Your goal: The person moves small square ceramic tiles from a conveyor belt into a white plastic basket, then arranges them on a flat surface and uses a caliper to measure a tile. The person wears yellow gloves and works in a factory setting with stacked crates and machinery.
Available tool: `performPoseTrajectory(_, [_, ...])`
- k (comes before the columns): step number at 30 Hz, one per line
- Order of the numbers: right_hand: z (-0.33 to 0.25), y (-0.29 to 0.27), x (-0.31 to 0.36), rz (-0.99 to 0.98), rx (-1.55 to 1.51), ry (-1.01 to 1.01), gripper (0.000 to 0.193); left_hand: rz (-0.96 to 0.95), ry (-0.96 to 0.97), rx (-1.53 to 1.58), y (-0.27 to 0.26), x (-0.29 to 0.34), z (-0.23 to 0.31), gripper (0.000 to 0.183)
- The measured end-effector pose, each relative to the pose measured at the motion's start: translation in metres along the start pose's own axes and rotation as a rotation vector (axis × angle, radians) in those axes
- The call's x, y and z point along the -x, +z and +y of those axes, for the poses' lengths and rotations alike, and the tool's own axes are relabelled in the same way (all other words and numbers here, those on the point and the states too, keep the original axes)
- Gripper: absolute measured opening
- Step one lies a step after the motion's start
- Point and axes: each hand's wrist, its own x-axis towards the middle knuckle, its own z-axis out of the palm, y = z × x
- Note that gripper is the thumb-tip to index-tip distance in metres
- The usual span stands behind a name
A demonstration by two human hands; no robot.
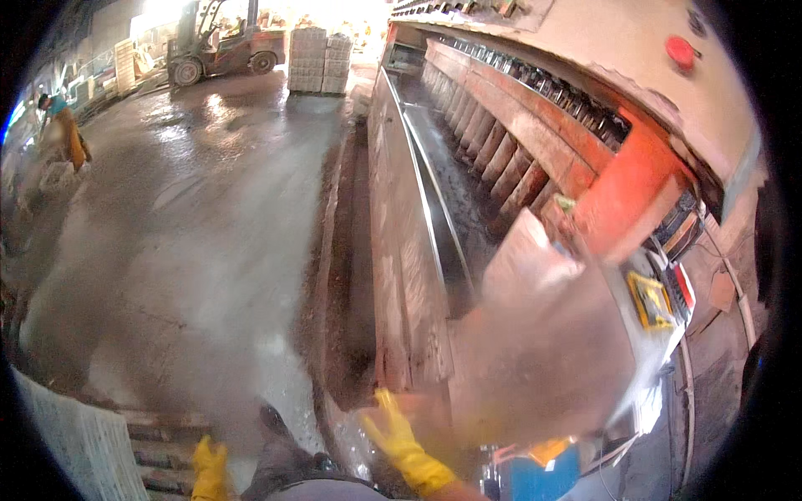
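Observation:
My right hand (pixel 396 433) wears a yellow glove. Its fingers are spread, with nothing in them, beside the near end of the long metal side wall (pixel 399 250) of a large machine; whether they touch it I cannot tell. My left hand (pixel 210 468), also in a yellow glove, hangs low beside my leg, near a slatted wooden pallet (pixel 159 451). Its fingertips stand a little apart and no object shows in them. Right of the wall, a row of cylindrical rollers (pixel 493 150) runs under an orange beam (pixel 535 100).
A wet concrete floor (pixel 192 275) stretches left, with a narrow gutter (pixel 347 275) along the machine. Farther off are a forklift (pixel 225 50), stacked blocks (pixel 320 63) and a person (pixel 68 129) at the left. A red button (pixel 680 53) and a yellow-framed panel (pixel 650 301) are at right.

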Motion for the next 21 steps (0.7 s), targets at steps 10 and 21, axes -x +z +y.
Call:
performPoseTrajectory(10, [0.025, -0.104, -0.435, 0.369, 0.740, 0.259, 0.086, -0.443, -0.147, -0.271, 0.015, -0.161, 0.062, 0.061])
performPoseTrajectory(21, [0.040, -0.147, -0.580, 0.202, 0.874, 0.499, 0.079, -0.485, 0.048, -0.394, 0.004, -0.418, 0.161, 0.062])
